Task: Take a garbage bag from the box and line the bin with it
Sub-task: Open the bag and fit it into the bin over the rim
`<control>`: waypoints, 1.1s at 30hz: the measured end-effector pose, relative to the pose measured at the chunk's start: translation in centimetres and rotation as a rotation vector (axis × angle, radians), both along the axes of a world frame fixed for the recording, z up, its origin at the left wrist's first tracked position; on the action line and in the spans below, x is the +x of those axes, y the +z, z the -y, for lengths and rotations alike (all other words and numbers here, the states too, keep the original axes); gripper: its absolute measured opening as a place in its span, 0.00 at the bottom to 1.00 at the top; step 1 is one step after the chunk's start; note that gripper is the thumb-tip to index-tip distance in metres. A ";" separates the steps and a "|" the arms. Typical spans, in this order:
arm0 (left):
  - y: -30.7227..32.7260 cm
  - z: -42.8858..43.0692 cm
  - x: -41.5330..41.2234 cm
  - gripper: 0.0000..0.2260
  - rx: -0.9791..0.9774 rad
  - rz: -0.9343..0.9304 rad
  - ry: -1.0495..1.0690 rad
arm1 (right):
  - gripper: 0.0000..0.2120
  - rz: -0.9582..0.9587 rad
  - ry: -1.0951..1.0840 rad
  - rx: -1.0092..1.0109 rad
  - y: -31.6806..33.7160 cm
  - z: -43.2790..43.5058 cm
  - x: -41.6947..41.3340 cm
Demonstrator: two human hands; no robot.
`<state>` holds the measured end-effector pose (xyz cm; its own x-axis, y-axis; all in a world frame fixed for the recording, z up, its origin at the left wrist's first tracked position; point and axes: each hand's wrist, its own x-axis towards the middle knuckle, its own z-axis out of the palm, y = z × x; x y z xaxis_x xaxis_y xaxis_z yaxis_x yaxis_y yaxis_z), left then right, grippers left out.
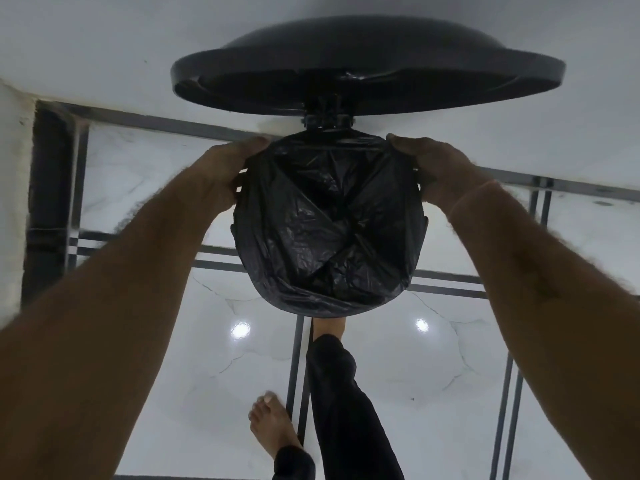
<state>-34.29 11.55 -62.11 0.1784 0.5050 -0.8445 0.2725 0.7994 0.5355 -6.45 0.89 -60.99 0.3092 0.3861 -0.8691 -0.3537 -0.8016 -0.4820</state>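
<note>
Nearly done, by the look of it: garbage bag point(329, 230) already down inside the bin point(420, 181), between the two hands, mouth folded out over the rim; only snugging the edge and dropping the raised lid point(367, 67), just beyond the hands, seemingly left. Left hand point(225, 171) and right hand point(436, 168) each curled over opposite sides of the rim, pinching plastic against it. Counted: one bag, one bin, one lid, two hands, no box in sight.
</note>
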 end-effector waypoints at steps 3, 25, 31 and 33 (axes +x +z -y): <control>-0.1 -0.7 0.6 0.17 -0.062 -0.007 -0.008 | 0.12 -0.008 -0.013 -0.023 -1.4 -1.0 0.0; -1.7 8.3 -1.4 0.19 0.888 -0.353 -0.208 | 0.33 0.520 1.136 -0.062 -8.4 4.7 -15.0; -2.7 8.1 -1.5 0.19 0.937 -0.344 -0.204 | 0.35 0.254 0.988 -0.121 -10.0 3.1 -14.1; -2.8 8.1 -1.5 0.19 0.936 -0.336 -0.195 | 0.39 0.142 0.909 -0.120 -10.3 3.1 -14.0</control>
